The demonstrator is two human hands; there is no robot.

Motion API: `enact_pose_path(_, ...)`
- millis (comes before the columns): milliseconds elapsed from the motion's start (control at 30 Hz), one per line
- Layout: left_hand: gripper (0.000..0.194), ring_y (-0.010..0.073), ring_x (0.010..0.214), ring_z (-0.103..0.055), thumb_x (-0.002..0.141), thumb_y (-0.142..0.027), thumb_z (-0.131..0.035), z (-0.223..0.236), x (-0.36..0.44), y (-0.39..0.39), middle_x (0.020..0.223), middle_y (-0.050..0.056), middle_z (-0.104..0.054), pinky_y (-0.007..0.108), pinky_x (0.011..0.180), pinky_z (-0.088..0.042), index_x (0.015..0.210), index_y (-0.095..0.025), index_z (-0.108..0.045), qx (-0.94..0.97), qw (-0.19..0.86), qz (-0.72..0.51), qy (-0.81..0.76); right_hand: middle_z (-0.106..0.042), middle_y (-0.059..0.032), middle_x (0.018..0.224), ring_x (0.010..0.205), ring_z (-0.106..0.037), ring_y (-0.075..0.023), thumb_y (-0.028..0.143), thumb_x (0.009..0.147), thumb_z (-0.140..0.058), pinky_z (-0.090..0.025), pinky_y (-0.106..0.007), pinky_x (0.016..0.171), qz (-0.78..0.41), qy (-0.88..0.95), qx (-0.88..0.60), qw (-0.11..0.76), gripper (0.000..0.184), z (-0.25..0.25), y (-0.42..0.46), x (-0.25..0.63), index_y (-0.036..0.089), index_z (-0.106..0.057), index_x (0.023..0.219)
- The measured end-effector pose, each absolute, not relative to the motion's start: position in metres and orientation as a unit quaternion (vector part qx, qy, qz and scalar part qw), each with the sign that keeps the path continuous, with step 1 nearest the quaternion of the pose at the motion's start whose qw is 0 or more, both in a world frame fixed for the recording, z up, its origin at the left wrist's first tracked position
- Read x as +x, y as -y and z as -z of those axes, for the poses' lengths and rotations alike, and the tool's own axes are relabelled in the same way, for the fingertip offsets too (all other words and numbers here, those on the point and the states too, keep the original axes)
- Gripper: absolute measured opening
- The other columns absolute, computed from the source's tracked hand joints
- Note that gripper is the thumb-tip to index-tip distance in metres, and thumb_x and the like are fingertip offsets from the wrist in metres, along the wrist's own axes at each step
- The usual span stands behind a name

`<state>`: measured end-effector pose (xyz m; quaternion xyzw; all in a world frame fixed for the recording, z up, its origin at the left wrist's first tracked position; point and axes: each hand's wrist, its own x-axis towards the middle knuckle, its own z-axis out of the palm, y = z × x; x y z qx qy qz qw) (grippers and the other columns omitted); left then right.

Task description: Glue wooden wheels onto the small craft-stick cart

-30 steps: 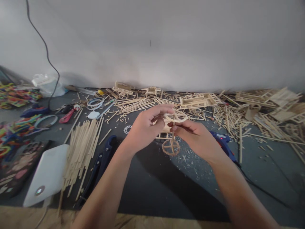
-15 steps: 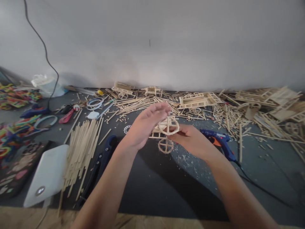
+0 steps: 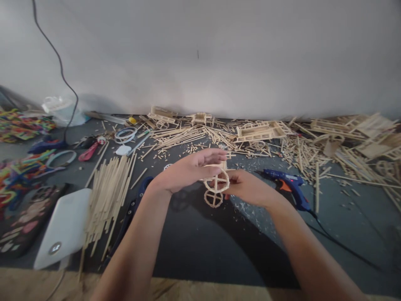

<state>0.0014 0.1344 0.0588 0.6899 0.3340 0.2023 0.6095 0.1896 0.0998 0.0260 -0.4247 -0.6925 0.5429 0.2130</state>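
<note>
Both hands hold a small wooden stick cart (image 3: 216,180) with spoked wheels just above the dark table (image 3: 200,246). My right hand (image 3: 247,188) grips it from the right side, near the upper wheel. My left hand (image 3: 188,169) lies over its left side with the fingers stretched across the top. A second wheel (image 3: 213,198) hangs below the hands.
A blue glue gun (image 3: 286,186) with its cord lies right of my hands. A bundle of long sticks (image 3: 108,196) and a white device (image 3: 61,230) are at the left. Finished stick carts (image 3: 260,131) and loose sticks line the wall. Coloured craft pieces (image 3: 19,167) lie at far left.
Both hands have lowered the cart toward the table and turned it. My left hand's fingers have straightened out over it, where earlier they pinched the upper wheel.
</note>
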Motion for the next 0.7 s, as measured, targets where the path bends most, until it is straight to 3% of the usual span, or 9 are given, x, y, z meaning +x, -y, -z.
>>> enact_pose_path(333, 0.044, 0.0210, 0.121, -0.048, 0.081, -0.035, -0.056, -0.0581, 0.0054, -0.1303, 0.135, 0.005, -0.048, 0.034, 0.094, -0.044, 0.124, -0.031, -0.049, 0.679, 0.629, -0.180, -0.332, -0.061, 0.0013, 0.073, 0.065, -0.056, -0.0142, 0.026, 0.078, -0.056, -0.044, -0.027, 0.062, -0.559, 0.684, -0.415, 0.218, 0.015, -0.0254, -0.1011, 0.1923, 0.025, -0.067, 0.086)
enact_pose_path(700, 0.035, 0.0182, 0.102, -0.059, 0.082, -0.037, -0.054, -0.0563, 0.0077, -0.1312, 0.121, 0.006, -0.059, 0.031, 0.083, -0.048, 0.115, -0.028, -0.057, 0.705, 0.602, -0.155, -0.342, -0.061, 0.0016, 0.070, 0.066, -0.057, -0.0147, 0.025, 0.076, -0.057, -0.044, -0.027, 0.064, -0.549, 0.686, -0.433, 0.203, 0.010, -0.0279, -0.1007, 0.1923, 0.023, -0.066, 0.080)
